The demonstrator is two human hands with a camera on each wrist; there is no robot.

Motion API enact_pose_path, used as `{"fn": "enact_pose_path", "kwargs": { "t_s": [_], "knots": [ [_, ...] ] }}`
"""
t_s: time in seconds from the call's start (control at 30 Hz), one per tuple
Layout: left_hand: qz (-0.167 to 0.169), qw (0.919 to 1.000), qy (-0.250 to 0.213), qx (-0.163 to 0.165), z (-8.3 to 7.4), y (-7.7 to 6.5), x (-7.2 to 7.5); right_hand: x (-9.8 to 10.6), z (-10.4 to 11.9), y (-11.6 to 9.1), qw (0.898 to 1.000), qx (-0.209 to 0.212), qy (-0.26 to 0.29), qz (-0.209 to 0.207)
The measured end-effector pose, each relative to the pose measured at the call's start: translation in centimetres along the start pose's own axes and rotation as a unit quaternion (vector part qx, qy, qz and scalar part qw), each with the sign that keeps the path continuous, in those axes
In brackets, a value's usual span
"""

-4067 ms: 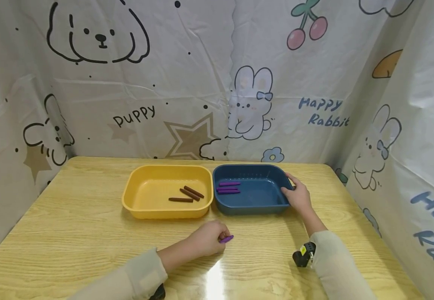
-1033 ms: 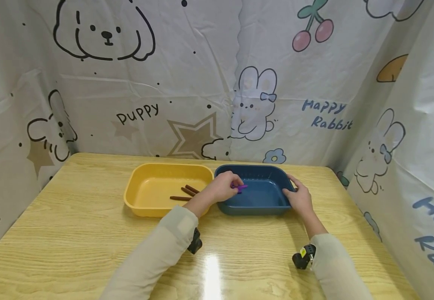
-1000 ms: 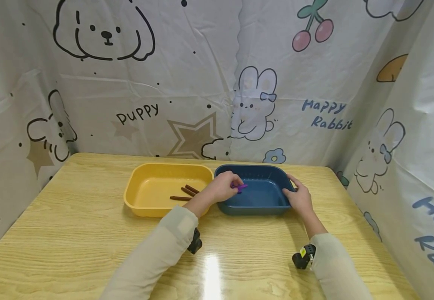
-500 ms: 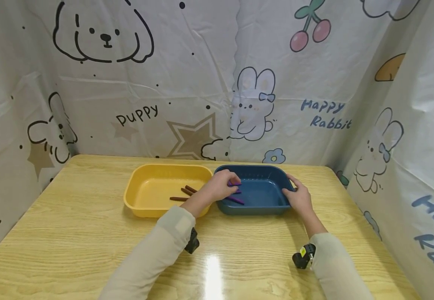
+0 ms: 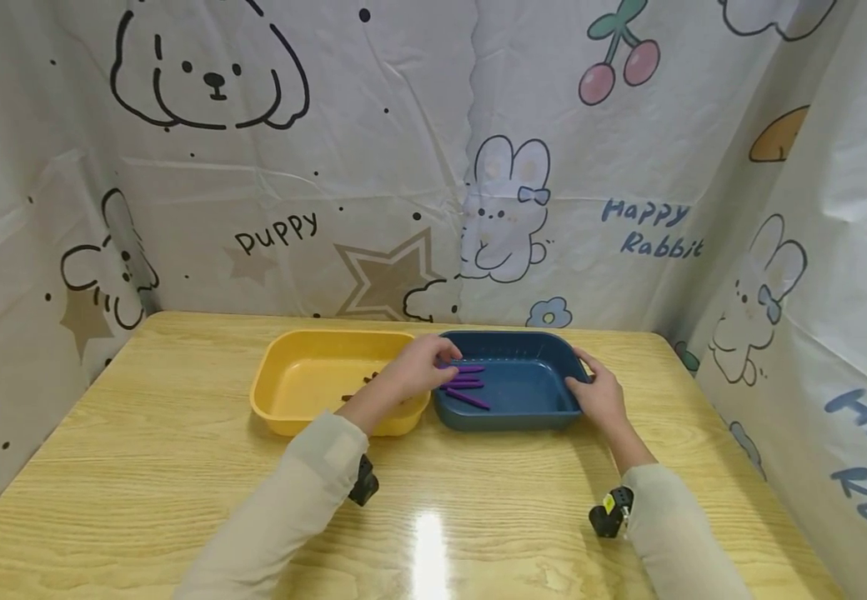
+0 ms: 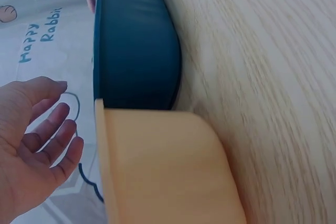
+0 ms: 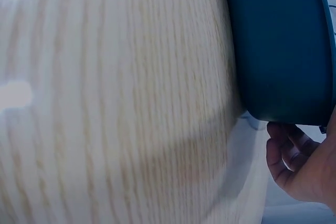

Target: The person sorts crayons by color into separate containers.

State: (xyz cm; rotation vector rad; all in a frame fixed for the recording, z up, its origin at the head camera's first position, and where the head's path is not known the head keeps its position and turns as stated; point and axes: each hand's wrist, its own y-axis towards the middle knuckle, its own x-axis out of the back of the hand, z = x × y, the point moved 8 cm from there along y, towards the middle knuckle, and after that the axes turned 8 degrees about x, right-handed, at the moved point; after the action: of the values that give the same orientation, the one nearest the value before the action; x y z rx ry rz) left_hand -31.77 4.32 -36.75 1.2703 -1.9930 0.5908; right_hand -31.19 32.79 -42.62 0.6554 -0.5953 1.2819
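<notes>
My left hand (image 5: 420, 367) hovers where the yellow bin (image 5: 291, 423) meets the blue bin (image 5: 516, 422). Its fingers are loosely bent and hold nothing, as the left wrist view also shows. Several slim purple crayon-like sticks (image 5: 468, 399) lie in the left part of the blue bin, one slanted near the front. My right hand (image 5: 600, 397) grips the blue bin's right end, thumb over the rim; in the right wrist view its curled fingers (image 7: 278, 153) are against the outer wall. Brown sticks (image 5: 348, 398) in the yellow bin are mostly hidden by the left forearm.
Both bins stand side by side at the back of the wooden table (image 5: 478, 508). A printed cloth (image 5: 373, 167) hangs close behind them and along both sides. Each wrist carries a small black camera (image 5: 610, 513).
The left hand carried a purple stick from the front table into the blue bin and let it go there. It has since drawn back left. The right hand stays on the rim.
</notes>
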Motion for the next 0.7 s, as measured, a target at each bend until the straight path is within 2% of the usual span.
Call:
{"fn": "enact_pose_path", "kwargs": {
  "t_s": [0.2, 0.4, 0.7],
  "knots": [
    [-0.016, 0.9999, -0.001, 0.004, 1.0, -0.8, 1.3, 0.2, 0.0, 0.0, 1.000, 0.003, -0.013, 0.006],
    [-0.033, 0.9991, -0.014, 0.021, 2.6, -2.0, 3.2, 0.6, 0.2, -0.2, 0.997, 0.023, -0.068, 0.003],
    [-0.091, 0.9940, -0.011, 0.060, 5.9, -4.0, 6.8, 1.8, 0.6, -0.6, 0.993, 0.052, -0.099, -0.039]
  ]
}}
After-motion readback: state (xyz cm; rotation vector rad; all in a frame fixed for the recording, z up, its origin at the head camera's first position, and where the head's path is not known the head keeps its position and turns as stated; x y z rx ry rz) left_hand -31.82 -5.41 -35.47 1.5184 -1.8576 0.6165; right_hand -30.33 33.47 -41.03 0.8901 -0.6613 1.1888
